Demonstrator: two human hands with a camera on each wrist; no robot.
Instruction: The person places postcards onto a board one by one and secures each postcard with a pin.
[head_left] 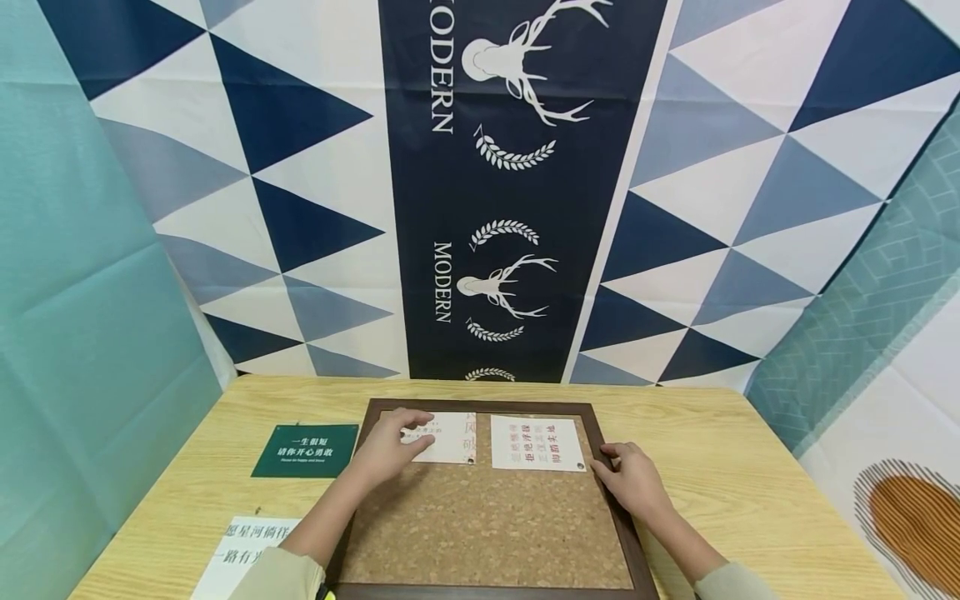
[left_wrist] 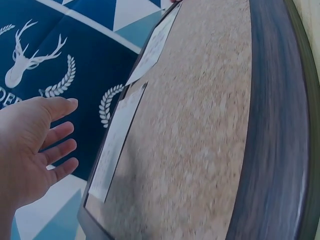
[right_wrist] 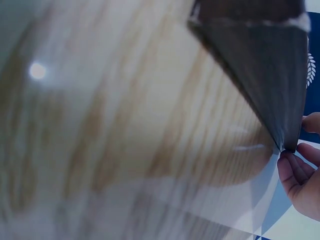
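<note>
At the corkboard frame (head_left: 629,542), probably a stiff handhold, the right hand (head_left: 636,483) held on; the left hand (head_left: 387,447) hovered empty.

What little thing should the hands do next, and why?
Maybe the left hand should pick up the green card: it lies on the table beside the board, where two white cards sit above bare cork.
</note>
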